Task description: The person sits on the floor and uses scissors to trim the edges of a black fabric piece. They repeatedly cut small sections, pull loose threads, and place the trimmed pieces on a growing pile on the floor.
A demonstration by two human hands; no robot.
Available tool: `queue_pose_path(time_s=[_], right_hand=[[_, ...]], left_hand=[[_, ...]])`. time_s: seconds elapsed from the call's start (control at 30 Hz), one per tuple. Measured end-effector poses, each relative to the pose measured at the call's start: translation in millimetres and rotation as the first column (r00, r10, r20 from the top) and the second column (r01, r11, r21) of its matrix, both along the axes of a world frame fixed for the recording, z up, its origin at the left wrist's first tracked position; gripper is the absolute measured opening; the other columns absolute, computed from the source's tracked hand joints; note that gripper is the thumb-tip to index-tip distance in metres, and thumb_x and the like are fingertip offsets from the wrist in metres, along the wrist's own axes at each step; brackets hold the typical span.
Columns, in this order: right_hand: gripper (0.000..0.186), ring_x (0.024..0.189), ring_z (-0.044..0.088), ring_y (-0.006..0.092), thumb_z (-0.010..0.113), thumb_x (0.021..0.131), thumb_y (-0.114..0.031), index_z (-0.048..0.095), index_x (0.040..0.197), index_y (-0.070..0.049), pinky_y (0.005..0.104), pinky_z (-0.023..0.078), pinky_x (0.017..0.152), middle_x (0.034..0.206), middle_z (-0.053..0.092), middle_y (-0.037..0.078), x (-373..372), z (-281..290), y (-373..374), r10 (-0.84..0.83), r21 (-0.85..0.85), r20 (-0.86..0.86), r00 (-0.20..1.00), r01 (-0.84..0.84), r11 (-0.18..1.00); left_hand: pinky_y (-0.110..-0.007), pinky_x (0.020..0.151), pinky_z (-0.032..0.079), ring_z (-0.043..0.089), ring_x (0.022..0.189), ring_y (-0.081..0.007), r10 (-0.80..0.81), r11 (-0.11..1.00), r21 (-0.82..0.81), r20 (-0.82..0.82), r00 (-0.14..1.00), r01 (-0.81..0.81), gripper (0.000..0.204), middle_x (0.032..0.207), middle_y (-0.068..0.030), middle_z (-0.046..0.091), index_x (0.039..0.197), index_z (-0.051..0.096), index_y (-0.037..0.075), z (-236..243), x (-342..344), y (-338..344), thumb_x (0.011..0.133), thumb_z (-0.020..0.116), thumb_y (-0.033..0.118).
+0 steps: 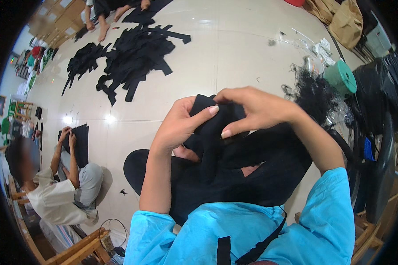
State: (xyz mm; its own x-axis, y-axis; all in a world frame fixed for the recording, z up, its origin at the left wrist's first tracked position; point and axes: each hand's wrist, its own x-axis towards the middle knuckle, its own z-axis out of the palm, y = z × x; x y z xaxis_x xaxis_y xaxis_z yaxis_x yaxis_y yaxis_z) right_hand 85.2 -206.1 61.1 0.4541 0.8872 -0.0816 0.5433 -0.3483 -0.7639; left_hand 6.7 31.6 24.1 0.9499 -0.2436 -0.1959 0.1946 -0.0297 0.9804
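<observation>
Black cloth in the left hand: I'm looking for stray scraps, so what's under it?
Around the black cloth, black-trousered legs show, with bare skin, probably a foot. Whatever lies directly beneath the cloth is covered.

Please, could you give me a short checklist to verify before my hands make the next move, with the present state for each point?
1. Left hand grips the black cloth: ok, its thumb lies over the cloth.
2. Right hand grips the cloth: cannot tell; thumb and forefinger are apart, and the other fingers are hidden.
3. Held cloth fully in sight: not ok, the hands cover part of it.
4. Lower edge of the held cloth distinct: cannot tell, it blends with the black trousers.
5. Pile of black pieces apart from the hands: ok, it lies on the floor beyond them.
</observation>
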Motion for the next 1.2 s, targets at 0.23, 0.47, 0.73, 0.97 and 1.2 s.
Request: queue_pose_path(time_s=[0.23,0.47,0.73,0.97,1.2], right_hand=[[0.034,0.078,0.060,0.0110,0.076,0.099,-0.031,0.074,0.106,0.002,0.0297,0.049,0.071,0.085,0.070,0.004,-16,-15,24,-0.137,0.020,-0.405,0.904,0.159,0.987],[0.015,0.084,0.060,0.0070,0.074,0.098,-0.017,0.071,0.105,-0.004,0.0237,0.047,0.075,0.093,0.069,-0.001,-26,-24,23,-0.295,0.195,-0.501,0.814,0.438,0.878],[0.013,0.085,0.060,0.0050,0.073,0.099,-0.014,0.072,0.107,-0.003,0.0210,0.046,0.075,0.094,0.069,-0.002,-21,-22,12,-0.321,0.225,-0.608,0.726,0.545,0.808],[0.012,0.088,0.062,0.0058,0.072,0.097,-0.010,0.073,0.105,-0.002,0.0213,0.048,0.080,0.097,0.071,0.001,-20,-27,10,-0.358,0.209,-0.647,0.674,0.608,0.766],[0.011,0.090,0.063,0.0067,0.073,0.096,-0.012,0.073,0.102,-0.003,0.0223,0.048,0.086,0.096,0.072,0.001,-25,-30,15,-0.307,0.232,-0.743,0.595,0.658,0.716]], left_hand=[[-0.026,0.074,0.058,0.072,0.081,-0.0103,0.098,0.991,-0.099,0.066,0.993,-0.091,0.034,0.090,-0.0056,0.076,0.112,0.076,-0.001,6,-4,15,0.108,0.063,0.031],[-0.029,0.085,0.059,0.073,0.091,-0.0136,0.127,0.976,-0.190,0.105,0.986,-0.105,0.035,0.096,-0.0067,0.077,0.117,0.074,-0.001,-9,-1,4,0.105,0.068,0.031],[-0.027,0.076,0.055,0.068,0.080,-0.0097,0.001,0.998,-0.070,0.013,1.000,0.000,0.027,0.087,-0.0023,0.074,0.109,0.075,0.001,-5,0,6,0.105,0.069,0.026],[-0.024,0.066,0.049,0.063,0.073,-0.0060,0.150,0.988,-0.009,0.211,0.966,-0.152,0.027,0.082,0.0003,0.070,0.105,0.075,0.001,-12,1,-3,0.107,0.065,0.026],[-0.025,0.066,0.049,0.060,0.073,-0.0059,0.195,0.981,-0.019,0.212,0.958,-0.195,0.028,0.080,-0.0017,0.071,0.103,0.076,-0.003,-1,-5,-9,0.105,0.066,0.023]])
